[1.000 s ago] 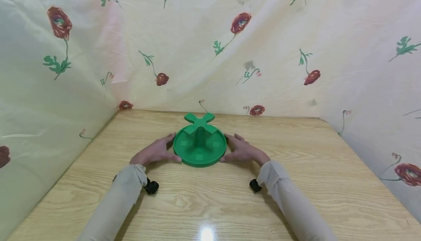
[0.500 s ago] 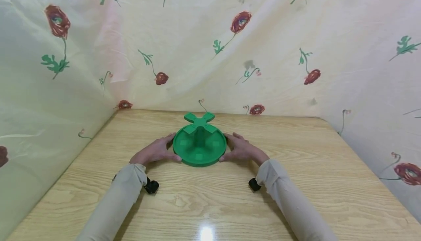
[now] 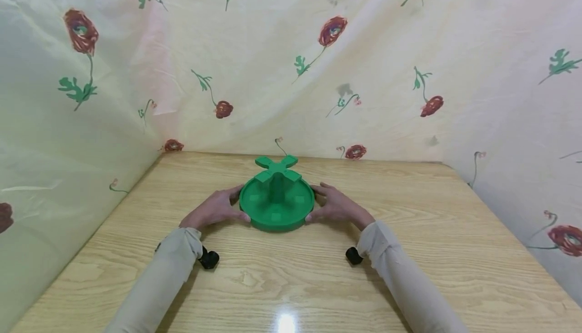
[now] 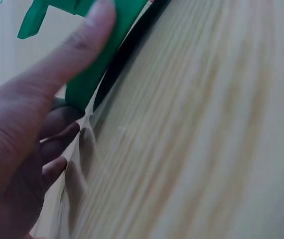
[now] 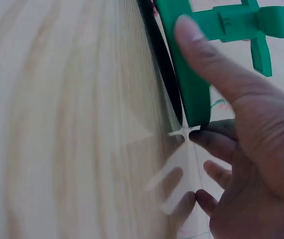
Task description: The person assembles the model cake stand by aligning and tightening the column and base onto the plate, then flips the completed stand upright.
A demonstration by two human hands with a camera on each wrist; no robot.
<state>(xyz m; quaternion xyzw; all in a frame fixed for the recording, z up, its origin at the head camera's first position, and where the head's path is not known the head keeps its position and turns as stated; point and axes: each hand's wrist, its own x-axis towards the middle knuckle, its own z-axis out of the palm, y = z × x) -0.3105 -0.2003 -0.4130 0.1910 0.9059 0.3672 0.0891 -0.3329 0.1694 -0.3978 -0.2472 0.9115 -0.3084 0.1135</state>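
A green round tray (image 3: pixel 277 226) with a raised rim, a central post and an X-shaped top (image 3: pixel 277 167) sits in the middle of the head view. From the left, my left hand (image 3: pixel 216 207) holds its rim, thumb at the near side and fingers round the far side. My right hand (image 3: pixel 337 208) grips the opposite side the same way. In the left wrist view the thumb (image 4: pixel 77 47) lies along the tray's outer wall. The right wrist view has the thumb (image 5: pixel 202 52) on the wall and a fingertip at the lower edge. A dark band lies below the rim in both wrist views.
The light wooden table (image 3: pixel 282 282) spreads around the tray. Cloth with a flower print (image 3: pixel 273 60) hangs behind and along both sides. Black wrist-worn devices (image 3: pixel 209 259) show under both pale sleeves (image 3: pixel 156 282).
The tray has tilted slightly: more of its near wall shows and the X-shaped top looks flatter. Both hands keep nearly the same place on the rim.
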